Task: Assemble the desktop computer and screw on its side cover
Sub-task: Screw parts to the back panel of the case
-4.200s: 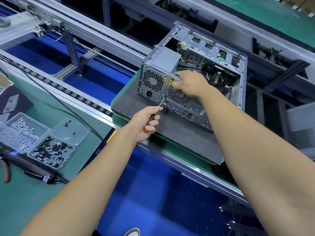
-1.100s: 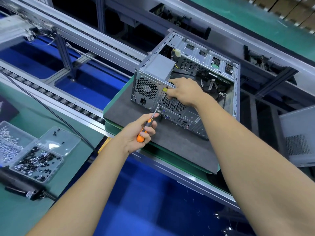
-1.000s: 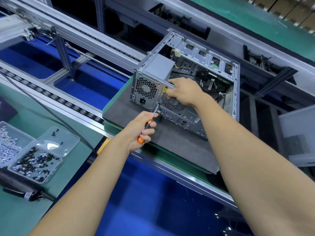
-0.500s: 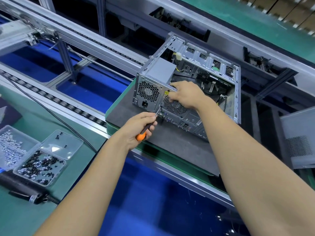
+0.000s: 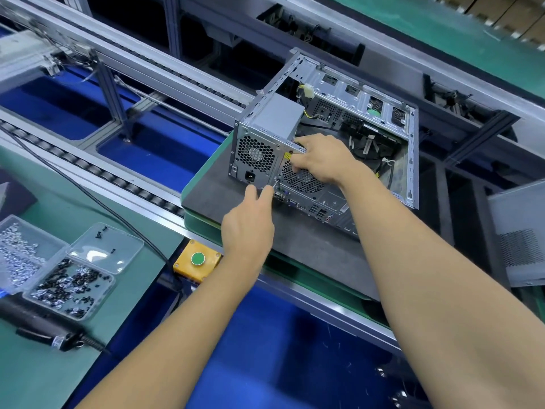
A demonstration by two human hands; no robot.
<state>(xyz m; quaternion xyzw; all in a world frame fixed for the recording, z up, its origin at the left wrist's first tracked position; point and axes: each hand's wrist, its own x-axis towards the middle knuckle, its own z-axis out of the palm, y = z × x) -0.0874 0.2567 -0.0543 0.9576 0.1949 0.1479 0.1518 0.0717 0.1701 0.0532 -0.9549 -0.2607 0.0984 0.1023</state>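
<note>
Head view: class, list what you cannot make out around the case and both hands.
- Left hand: its back hides the palm and any tool.
- Right hand: covers the case edge it grips.
- Side cover: cut off by the right edge.
- Tray screws: too small to type.

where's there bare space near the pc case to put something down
Free: the dark mat in front of the computer case, and its strip left of the case. The green bench is bare near the bottom edge. Crowded: the bench's left side, with screw trays and the electric screwdriver; both hands work at the case's rear panel.
</note>
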